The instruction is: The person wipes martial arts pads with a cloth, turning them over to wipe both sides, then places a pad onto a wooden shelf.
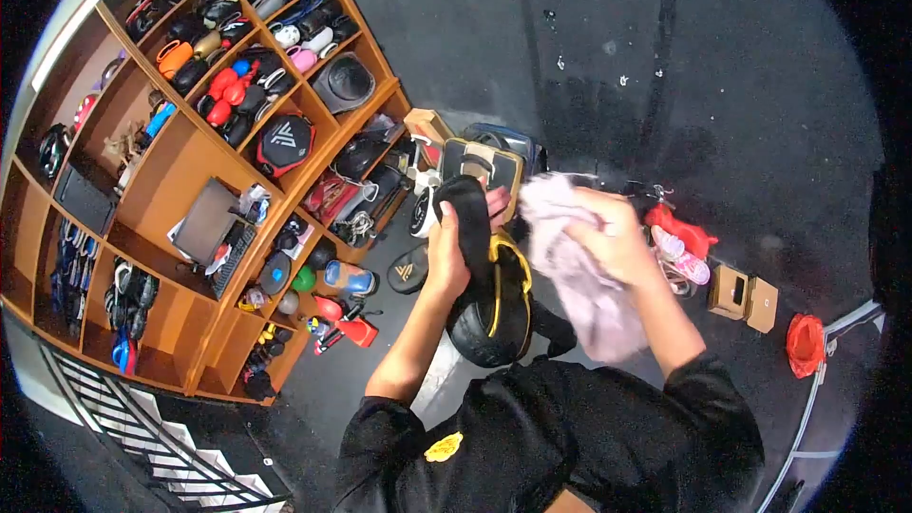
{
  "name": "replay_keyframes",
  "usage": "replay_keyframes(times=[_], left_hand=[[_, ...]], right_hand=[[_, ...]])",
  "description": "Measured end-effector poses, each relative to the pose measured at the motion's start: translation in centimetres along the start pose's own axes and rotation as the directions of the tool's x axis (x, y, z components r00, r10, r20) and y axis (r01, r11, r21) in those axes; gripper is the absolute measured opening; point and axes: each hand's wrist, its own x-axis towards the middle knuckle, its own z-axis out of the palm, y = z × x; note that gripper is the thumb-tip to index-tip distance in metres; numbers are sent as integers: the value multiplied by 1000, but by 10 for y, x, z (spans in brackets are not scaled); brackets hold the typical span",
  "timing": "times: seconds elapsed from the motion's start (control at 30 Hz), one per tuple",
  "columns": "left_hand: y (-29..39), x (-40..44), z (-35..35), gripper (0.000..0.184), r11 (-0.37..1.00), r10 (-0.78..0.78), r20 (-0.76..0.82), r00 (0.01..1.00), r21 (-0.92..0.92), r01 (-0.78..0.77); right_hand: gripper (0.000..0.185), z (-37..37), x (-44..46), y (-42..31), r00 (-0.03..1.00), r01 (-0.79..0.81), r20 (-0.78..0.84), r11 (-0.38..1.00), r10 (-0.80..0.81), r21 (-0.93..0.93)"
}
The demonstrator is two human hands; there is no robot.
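Observation:
My left hand (448,256) grips the black strap (464,214) of a black item with yellow trim (492,309), which hangs in front of my body. Its padded round end lies low, close to my black shirt. To the right, my right hand (608,233) is closed on a pale pinkish cloth (575,275) that hangs down beside the black item. Part of the cloth near my fingers is blurred.
Wooden shelves (328,157) with gloves, pads and a laptop (204,218) stand at the left. Beyond my hands is a dark padded case (508,166). On the right floor are a red bag (679,228), cardboard box (729,291) and red container (806,344). A stair railing is lower left.

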Motion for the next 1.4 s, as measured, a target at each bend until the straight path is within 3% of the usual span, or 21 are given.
replay_keyframes(times=[0.03,0.07,0.13,0.17,0.23,0.33,0.5,0.6,0.63,0.7,0.73,0.8,0.93,1.07,1.17,1.2,1.23,1.27,1.3,1.37,1.4], left_hand=[[5,-3,0,69,998,-34,-27,999,58,35],[-8,0,-4,60,999,-32,-129,991,-5,32],[-20,-2,-13,55,989,114,-154,982,111,-97],[-13,-1,-8,53,992,120,-173,978,53,-112],[5,0,0,51,977,64,-250,966,-181,-112],[23,5,-9,59,954,212,-268,940,-151,-259],[36,-4,-24,68,956,161,-200,966,-210,-203],[48,-11,-25,69,944,156,-134,979,-271,-188],[50,-15,-27,71,942,151,-95,984,-288,-172],[57,-20,-30,72,957,141,-91,986,-242,-159],[62,-22,-33,72,960,138,-92,986,-232,-156],[76,-29,-45,70,966,162,-103,981,-187,-179],[98,-41,-81,67,955,211,-198,957,-166,-245],[111,-55,-104,62,925,302,-241,922,-158,-345],[118,-64,-123,61,915,310,-256,916,-182,-360],[121,-68,-130,61,907,331,-244,912,-184,-378],[129,-74,-137,59,906,405,-228,886,-34,-422],[141,-79,-138,51,900,375,-299,878,-108,-422],[152,-82,-145,48,861,462,-256,849,-101,-498],[175,-91,-144,45,816,527,-216,822,-140,-561],[182,-96,-148,42,794,580,-163,798,-105,-598]], right_hand=[[34,18,12,4,986,164,-8,983,-165,-88],[33,38,21,-3,966,246,-26,949,-256,-196],[27,78,32,16,891,441,43,837,-452,-325],[24,93,32,21,855,501,79,779,-512,-377],[22,109,25,30,872,489,91,842,-481,-229],[24,117,11,34,871,484,187,856,-454,-180],[21,104,-1,14,858,424,356,902,-371,-81],[20,111,-8,22,877,359,353,933,-326,-30],[20,111,-8,19,904,266,360,962,-229,-56],[20,130,-4,10,963,179,208,983,-169,-28],[22,148,0,12,952,295,86,955,-292,-26],[22,168,-10,0,967,246,86,965,-238,-88],[18,202,-13,0,924,356,177,932,-340,-69],[19,218,-5,-16,917,284,294,959,-268,-13],[17,228,-5,-16,892,320,318,946,-321,59],[15,230,-9,-18,915,233,315,967,-252,100],[12,230,-14,-18,932,143,315,980,-181,141],[10,224,-18,-10,897,-40,437,972,-69,234],[15,222,-25,2,863,-11,504,997,-31,79],[16,231,-44,-12,896,173,398,981,-196,92],[17,233,-52,-18,887,194,422,981,-188,30]])
